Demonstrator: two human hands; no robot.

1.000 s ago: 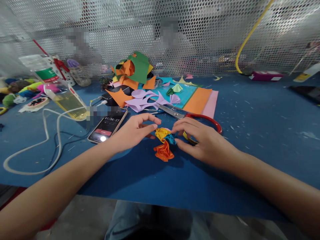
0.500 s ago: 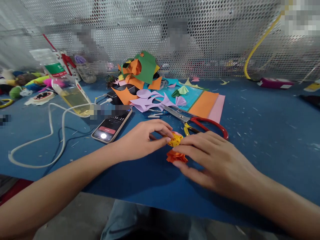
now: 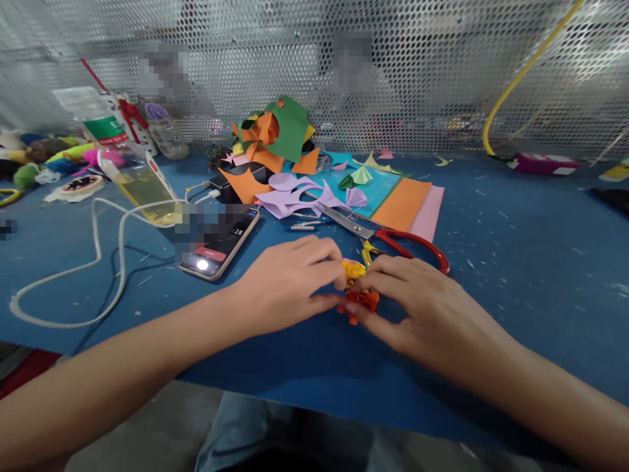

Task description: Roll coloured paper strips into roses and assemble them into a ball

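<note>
A crumpled orange-red paper flower [image 3: 364,301] sits between my hands, close above the blue table. My left hand [image 3: 295,282] is closed with its thumb and fingertips at the flower's left side. From the right, my right hand [image 3: 417,305] pinches the same flower between thumb and fingers, which partly cover it. Just behind it lies a yellow paper flower [image 3: 352,269] with a bit of pink at its top. Red-handled scissors [image 3: 413,244] rest beyond my fingers, blades pointing away to the left.
Behind the scissors lie purple paper scraps [image 3: 295,196], an orange sheet [image 3: 403,202] and a heap of green and orange offcuts [image 3: 289,131]. A phone [image 3: 223,246], a white cable [image 3: 95,242] and a tilted bottle [image 3: 140,187] are at left. A perforated metal screen [image 3: 417,39] stands behind.
My left fingers have moved from the yellow flower down to the orange-red one. The orange-red flower has shifted slightly right and up, and my right fingers have closed in on it.
</note>
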